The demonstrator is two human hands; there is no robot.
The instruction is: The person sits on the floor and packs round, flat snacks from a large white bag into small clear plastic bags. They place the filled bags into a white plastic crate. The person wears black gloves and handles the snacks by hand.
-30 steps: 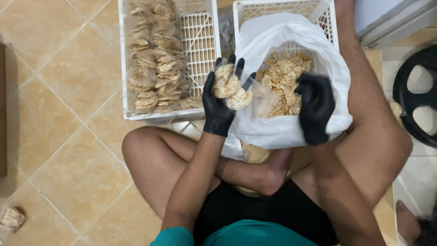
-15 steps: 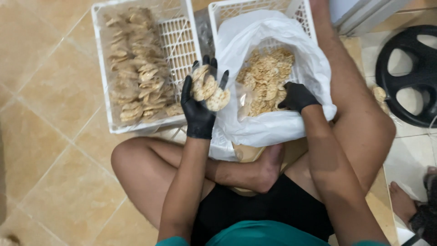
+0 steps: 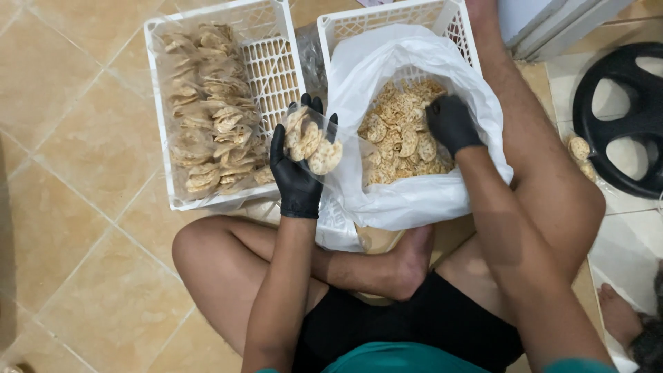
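My left hand (image 3: 297,169), in a black glove, holds a small clear bag of round crackers (image 3: 312,141) upright between the two crates. Also gloved in black, my right hand (image 3: 450,123) reaches down into a big white plastic bag (image 3: 414,200) full of loose round crackers (image 3: 397,138); its fingers are closed among them. The white bag sits in a white plastic crate (image 3: 387,21). A second white crate (image 3: 273,76) to the left holds a row of filled cracker packets (image 3: 207,110).
I sit cross-legged on a tan tiled floor (image 3: 83,138), knees on either side of the crates. A black steering wheel (image 3: 621,117) lies at the right, with a few crackers (image 3: 581,150) beside it. Another person's foot (image 3: 618,311) shows at bottom right.
My right hand has moved from the bag's outer rim down into the loose crackers. The left hand keeps the small bag raised; the view has shifted slightly.
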